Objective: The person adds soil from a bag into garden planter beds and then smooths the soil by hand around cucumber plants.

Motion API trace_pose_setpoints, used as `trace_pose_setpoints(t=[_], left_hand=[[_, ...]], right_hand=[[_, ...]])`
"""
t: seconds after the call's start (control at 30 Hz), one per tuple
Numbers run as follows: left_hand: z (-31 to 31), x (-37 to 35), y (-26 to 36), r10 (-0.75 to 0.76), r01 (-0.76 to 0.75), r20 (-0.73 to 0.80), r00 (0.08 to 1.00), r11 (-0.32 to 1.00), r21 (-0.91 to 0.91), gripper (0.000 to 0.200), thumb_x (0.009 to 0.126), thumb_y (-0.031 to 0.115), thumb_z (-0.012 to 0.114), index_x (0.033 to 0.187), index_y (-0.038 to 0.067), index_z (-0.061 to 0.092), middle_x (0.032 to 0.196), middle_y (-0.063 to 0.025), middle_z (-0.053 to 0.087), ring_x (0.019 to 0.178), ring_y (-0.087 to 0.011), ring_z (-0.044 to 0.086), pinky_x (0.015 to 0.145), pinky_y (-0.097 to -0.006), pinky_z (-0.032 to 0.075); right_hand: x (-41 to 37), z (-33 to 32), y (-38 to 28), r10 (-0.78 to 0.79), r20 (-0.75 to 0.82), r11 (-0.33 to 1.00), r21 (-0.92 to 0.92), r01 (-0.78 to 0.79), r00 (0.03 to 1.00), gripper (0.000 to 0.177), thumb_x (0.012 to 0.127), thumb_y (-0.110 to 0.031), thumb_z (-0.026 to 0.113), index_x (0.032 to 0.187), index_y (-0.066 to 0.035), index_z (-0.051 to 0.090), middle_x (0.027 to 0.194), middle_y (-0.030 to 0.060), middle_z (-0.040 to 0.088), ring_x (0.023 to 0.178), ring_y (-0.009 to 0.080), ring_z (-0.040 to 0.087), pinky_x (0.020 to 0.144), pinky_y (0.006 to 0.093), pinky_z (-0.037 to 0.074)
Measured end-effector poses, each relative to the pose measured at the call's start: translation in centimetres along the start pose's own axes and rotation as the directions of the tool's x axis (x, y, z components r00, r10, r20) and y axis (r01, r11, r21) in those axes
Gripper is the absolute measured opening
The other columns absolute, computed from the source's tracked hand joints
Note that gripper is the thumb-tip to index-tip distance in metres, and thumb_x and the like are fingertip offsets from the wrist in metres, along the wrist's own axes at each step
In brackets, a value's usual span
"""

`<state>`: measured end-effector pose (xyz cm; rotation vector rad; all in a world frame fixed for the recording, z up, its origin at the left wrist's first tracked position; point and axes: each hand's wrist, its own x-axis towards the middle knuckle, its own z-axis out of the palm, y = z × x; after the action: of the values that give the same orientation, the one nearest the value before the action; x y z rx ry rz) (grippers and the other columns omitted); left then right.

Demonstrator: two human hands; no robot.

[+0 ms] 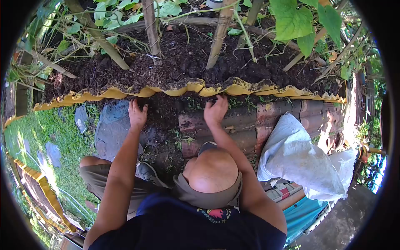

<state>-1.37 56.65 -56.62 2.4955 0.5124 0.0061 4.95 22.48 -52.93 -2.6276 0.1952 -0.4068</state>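
Note:
My left hand [137,114] is at the foot of the wavy yellow edging [146,92], over the left end of a strip of dark soil [160,112] and beside a flat grey stone [113,121]. Its fingers are apart, with nothing visible in them. Farther right, my right hand [216,110] is just below the same edging, above the reddish corrugated tiles [239,121]. Its fingers point up toward the edging and are partly spread; nothing shows in them. Behind the edging lies a bed of dark soil [179,54].
Wooden stakes [219,37] and leafy vines [291,21] rise from the bed. A white sack [298,154] lies at the right, over a teal object [304,216]. Grass [62,137] and more stones are at the left. My bent knees are below my hands.

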Motion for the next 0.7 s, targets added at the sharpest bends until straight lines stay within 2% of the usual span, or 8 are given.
trace_pose_setpoints(t=[0.1,0.2,0.3,0.4,0.43,0.5,0.6,0.7], left_hand=[[1.7,-0.7,-1.2,-0.007,-0.005,0.086,0.996,0.99,0.144,0.075,0.093,0.041,0.06,0.148,-0.003,0.034,0.153,-0.0232,0.036,0.146,-0.0406,0.026,0.12,-0.0503,0.023],[3.5,-2.6,2.8,0.045,-0.039,0.238,0.97,0.999,-0.032,0.073,0.094,0.036,0.059,0.149,-0.003,0.032,0.154,-0.0237,0.034,0.147,-0.039,0.025,0.121,-0.0466,0.021],[2.7,-3.4,6.0,0.111,-0.063,0.208,0.972,0.973,-0.223,0.06,0.093,0.023,0.059,0.144,-0.003,0.04,0.148,-0.0249,0.041,0.141,-0.0406,0.035,0.118,-0.0436,0.03],[1.0,-2.5,6.2,0.061,-0.059,0.006,0.998,0.978,-0.202,0.052,0.09,0.015,0.061,0.136,-0.004,0.047,0.142,-0.0252,0.046,0.133,-0.0413,0.043,0.113,-0.0439,0.037],[0.6,-2.2,5.4,0.037,-0.042,-0.03,0.999,0.985,-0.167,0.052,0.091,0.016,0.06,0.137,-0.004,0.046,0.143,-0.0252,0.046,0.134,-0.0416,0.043,0.113,-0.0439,0.036],[0.8,-1.8,3.7,0.03,-0.03,-0.012,0.999,0.998,-0.055,0.05,0.094,0.02,0.057,0.137,-0.004,0.046,0.147,-0.025,0.042,0.137,-0.0418,0.039,0.114,-0.0431,0.036],[3.6,-2.9,2.1,0.137,-0.143,0.091,0.986,0.987,0.066,0.048,0.097,0.022,0.053,0.137,-0.003,0.047,0.146,-0.0244,0.045,0.137,-0.0407,0.042,0.112,-0.042,0.037],[0.5,-3.2,5.3,-0.004,0.145,0.373,0.928,0.926,-0.349,0.045,0.097,0.02,0.051,0.138,0.0,0.049,0.142,-0.0237,0.051,0.133,-0.0389,0.048,0.11,-0.0415,0.04]], right_hand=[[-0.1,2.8,0.9,0.249,0.247,0.966,-0.133,-0.222,0.936,0.062,0.089,-0.027,0.06,0.136,0.009,0.042,0.145,0.0343,0.037,0.138,0.0473,0.033,0.117,0.0534,0.023],[-3.7,4.9,-3.4,0.179,0.333,0.97,-0.22,-0.109,0.926,0.078,0.091,-0.028,0.057,0.148,0.013,0.023,0.154,0.036,0.024,0.146,0.0479,0.019,0.122,0.0524,0.016],[-6.5,4.2,-6.8,-0.065,0.498,0.996,0.083,0.027,0.865,0.075,0.091,-0.027,0.059,0.146,0.012,0.028,0.152,0.0351,0.028,0.144,0.0481,0.023,0.12,0.053,0.02],[-5.6,3.4,-8.5,-0.146,0.475,0.937,0.348,-0.033,0.868,0.07,0.09,-0.028,0.061,0.143,0.01,0.033,0.149,0.0339,0.032,0.141,0.0481,0.028,0.118,0.0535,0.022],[-5.0,3.9,-8.2,-0.172,0.397,0.96,0.273,0.063,0.902,0.068,0.09,-0.03,0.063,0.14,0.008,0.037,0.147,0.0331,0.035,0.139,0.0477,0.032,0.117,0.0543,0.024],[-4.5,5.1,-7.7,-0.113,0.372,0.991,0.104,0.08,0.921,0.072,0.089,-0.031,0.064,0.142,0.008,0.035,0.147,0.0326,0.034,0.138,0.0475,0.032,0.117,0.0542,0.024],[-6.2,5.4,-8.8,-0.24,0.397,0.97,0.12,0.209,0.886,0.077,0.088,-0.034,0.066,0.144,0.007,0.032,0.147,0.0321,0.033,0.139,0.0474,0.031,0.117,0.0558,0.023],[-7.7,5.5,-9.4,-0.418,0.451,0.891,0.37,0.261,0.788,0.082,0.087,-0.036,0.067,0.146,0.007,0.03,0.147,0.0326,0.033,0.14,0.048,0.03,0.117,0.0585,0.021]])
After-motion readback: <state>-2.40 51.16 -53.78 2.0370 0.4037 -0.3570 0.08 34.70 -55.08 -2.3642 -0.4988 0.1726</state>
